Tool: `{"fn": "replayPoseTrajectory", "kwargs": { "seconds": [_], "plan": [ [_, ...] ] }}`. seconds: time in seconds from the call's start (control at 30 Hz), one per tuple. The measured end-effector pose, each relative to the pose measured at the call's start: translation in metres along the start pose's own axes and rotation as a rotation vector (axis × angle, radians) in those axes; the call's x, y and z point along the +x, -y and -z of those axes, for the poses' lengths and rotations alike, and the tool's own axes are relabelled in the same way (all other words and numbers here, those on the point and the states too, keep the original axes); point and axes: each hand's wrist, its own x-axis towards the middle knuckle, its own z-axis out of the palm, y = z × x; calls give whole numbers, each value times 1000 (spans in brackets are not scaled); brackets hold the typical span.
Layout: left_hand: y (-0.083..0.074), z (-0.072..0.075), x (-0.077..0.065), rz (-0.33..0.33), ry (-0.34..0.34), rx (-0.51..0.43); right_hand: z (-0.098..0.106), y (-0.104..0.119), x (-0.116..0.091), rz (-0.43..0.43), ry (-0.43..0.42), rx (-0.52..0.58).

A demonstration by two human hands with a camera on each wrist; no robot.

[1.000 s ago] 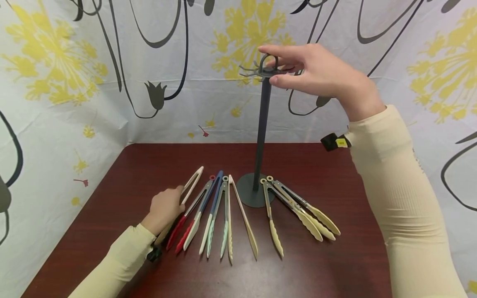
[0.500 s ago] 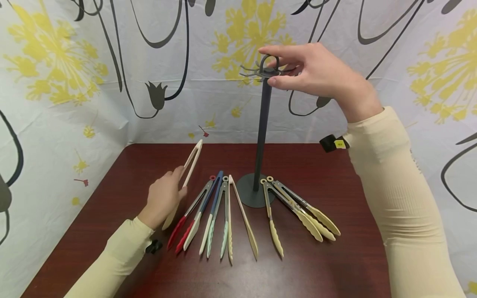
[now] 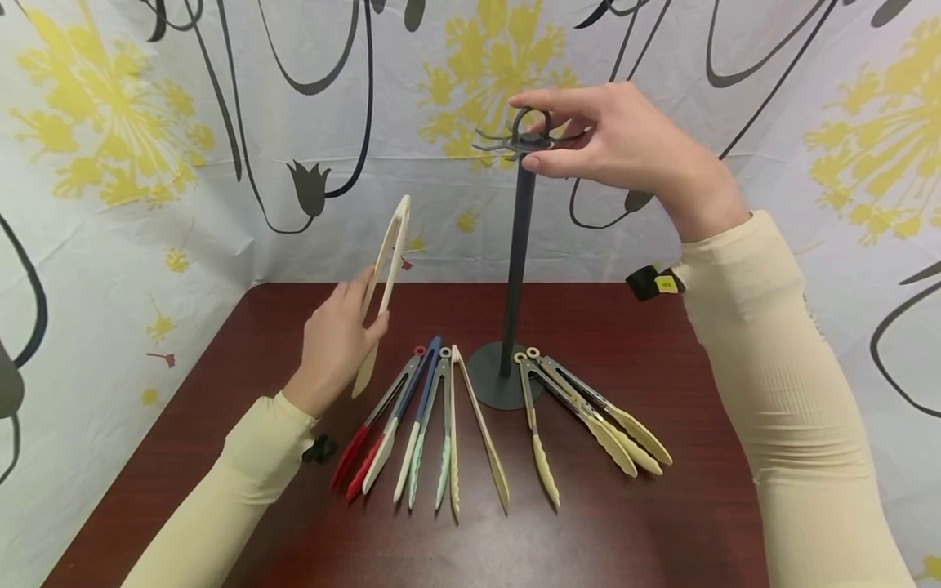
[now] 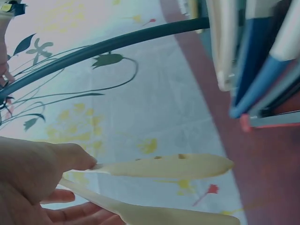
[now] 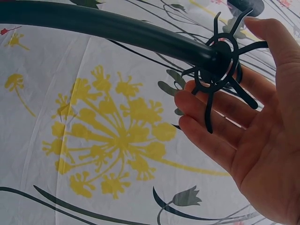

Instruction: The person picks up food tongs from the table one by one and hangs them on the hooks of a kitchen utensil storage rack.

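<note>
My left hand (image 3: 334, 339) grips cream-coloured tongs (image 3: 394, 257) by their arms, lifted above the table's left side with the hinge end pointing up. In the left wrist view the pale tips of the tongs (image 4: 183, 166) stand apart, and the thumb lies along one arm. My right hand (image 3: 635, 143) is curled round the top of a dark grey utensil stand (image 3: 518, 253), thumb and fingers about its ring of hooks. The right wrist view shows the hook ring (image 5: 229, 61) between the thumb and the fingers; no tongs hang on these hooks.
Several tongs lie fanned on the dark red table (image 3: 625, 539): red-tipped ones (image 3: 356, 457), blue-armed ones (image 3: 429, 384), mint-tipped ones (image 3: 443, 474), pink ones (image 3: 478, 408) and yellow-tipped ones (image 3: 613, 441). The stand's round base (image 3: 485, 380) sits behind them. A patterned cloth (image 3: 331, 253) hangs behind.
My left hand has lifted the cream tongs off the table, up and slightly to the right. The right hand stays at the top of the stand, almost unmoved.
</note>
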Motion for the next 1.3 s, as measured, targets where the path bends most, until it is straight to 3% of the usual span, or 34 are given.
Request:
{"fn": "replayPoseTrajectory", "kwargs": {
  "seconds": [0.23, 0.5, 0.9, 1.3],
  "plan": [
    [-21, 13, 34, -23, -117, -92, -1, 0, 1, 4, -14, -8],
    [-44, 18, 58, -71, -170, -182, -3, 1, 1, 4, -26, -23],
    [-70, 9, 68, -111, -183, -217, -4, 3, 0, 29, -39, -18],
    [-78, 4, 67, -134, -191, -192, -4, 3, -1, 19, -46, -21]
  ]
}}
